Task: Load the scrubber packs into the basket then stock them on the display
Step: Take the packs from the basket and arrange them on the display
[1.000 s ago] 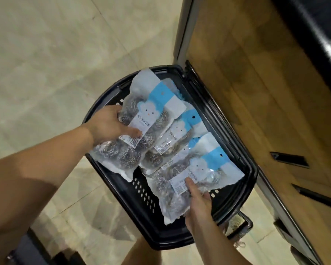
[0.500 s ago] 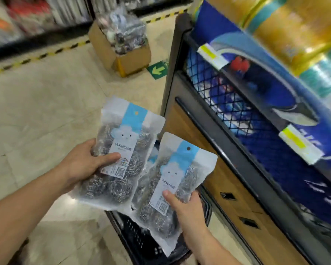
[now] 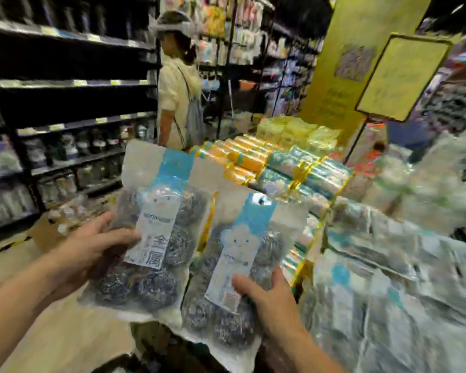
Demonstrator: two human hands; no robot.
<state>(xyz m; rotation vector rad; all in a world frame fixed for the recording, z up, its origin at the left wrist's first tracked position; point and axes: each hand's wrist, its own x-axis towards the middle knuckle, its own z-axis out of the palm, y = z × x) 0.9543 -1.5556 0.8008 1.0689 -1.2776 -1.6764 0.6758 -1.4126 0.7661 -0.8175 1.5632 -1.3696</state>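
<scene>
I hold two clear packs of steel wool scrubbers with blue and white labels, raised in front of me. My left hand (image 3: 89,249) grips the left scrubber pack (image 3: 156,232) by its left side, thumb on the label. My right hand (image 3: 269,300) grips the right scrubber pack (image 3: 234,267) from its lower right. The two packs are side by side and overlap slightly. The display (image 3: 388,278) to the right holds many similar clear packs, blurred. The basket is out of sight below the frame.
Rolls in orange and teal wrap (image 3: 269,162) are stacked on the display behind the packs. A person (image 3: 178,84) in a pale top stands ahead by dark shelving (image 3: 65,117). A yellow sign (image 3: 398,74) rises at right. A cardboard box (image 3: 54,224) sits on the floor at left.
Both hands lifted a pack each out of the black basket and raised them to display height. My view swung up from the floor and basket to the aisle and display.
</scene>
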